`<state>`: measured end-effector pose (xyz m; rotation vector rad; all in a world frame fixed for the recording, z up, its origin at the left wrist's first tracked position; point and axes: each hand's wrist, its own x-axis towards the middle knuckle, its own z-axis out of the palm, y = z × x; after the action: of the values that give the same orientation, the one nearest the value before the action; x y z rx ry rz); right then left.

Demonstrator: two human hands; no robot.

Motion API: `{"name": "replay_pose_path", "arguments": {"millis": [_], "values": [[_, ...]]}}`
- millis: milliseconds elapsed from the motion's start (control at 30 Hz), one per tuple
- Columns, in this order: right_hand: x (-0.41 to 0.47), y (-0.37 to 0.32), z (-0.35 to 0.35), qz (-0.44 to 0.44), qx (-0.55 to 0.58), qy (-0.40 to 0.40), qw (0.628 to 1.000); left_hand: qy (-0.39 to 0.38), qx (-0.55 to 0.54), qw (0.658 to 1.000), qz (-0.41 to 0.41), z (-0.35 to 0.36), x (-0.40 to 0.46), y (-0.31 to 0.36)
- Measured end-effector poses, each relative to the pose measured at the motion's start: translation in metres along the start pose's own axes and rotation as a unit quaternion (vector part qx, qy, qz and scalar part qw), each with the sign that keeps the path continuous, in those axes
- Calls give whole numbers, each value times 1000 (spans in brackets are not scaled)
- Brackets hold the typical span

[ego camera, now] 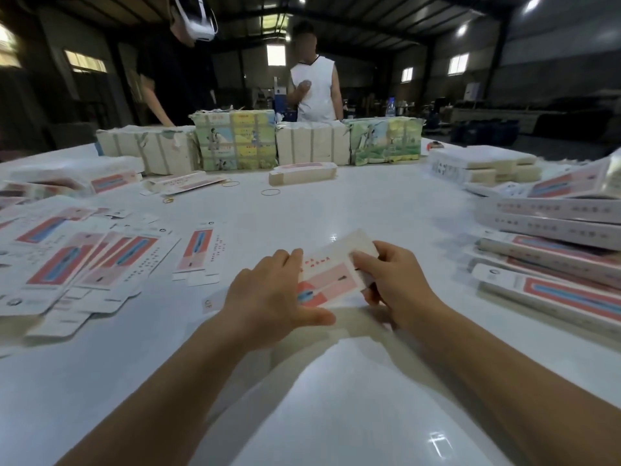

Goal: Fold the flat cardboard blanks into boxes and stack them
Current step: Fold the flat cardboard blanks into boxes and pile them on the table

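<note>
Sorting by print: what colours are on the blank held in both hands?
White blank with a pink panel and blue strip; head view.

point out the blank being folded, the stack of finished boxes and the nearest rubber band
blank being folded (331, 269): head view, on its printed pink face between the hands
stack of finished boxes (551, 227): head view, on a white side wall
nearest rubber band (271, 192): head view, on its loop
</note>
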<state>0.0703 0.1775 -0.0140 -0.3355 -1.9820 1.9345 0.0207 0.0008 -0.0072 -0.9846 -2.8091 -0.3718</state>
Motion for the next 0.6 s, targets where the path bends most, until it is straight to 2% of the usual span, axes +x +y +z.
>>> {"name": "replay_pose_path", "arguments": {"millis": [100,200,367,467,533,600], "values": [[-4,-1,-3,-72,-58,32,995,43,0,999,-15,4,1,1],[-6,0,-3,-190,-185,43,963,88,-7,995,-49,2,1,-5],[-7,11,0,-177,-279,-17,944,151,31,985,-75,0,-1,-7],[-10,12,1,-208,-364,-45,907,151,57,984,-73,2,-3,-7],[-10,11,1,-193,-317,-43,928,147,67,984,-69,3,-3,-6],[-9,8,2,-145,-194,-41,969,143,63,985,-68,3,-3,-5]]}}
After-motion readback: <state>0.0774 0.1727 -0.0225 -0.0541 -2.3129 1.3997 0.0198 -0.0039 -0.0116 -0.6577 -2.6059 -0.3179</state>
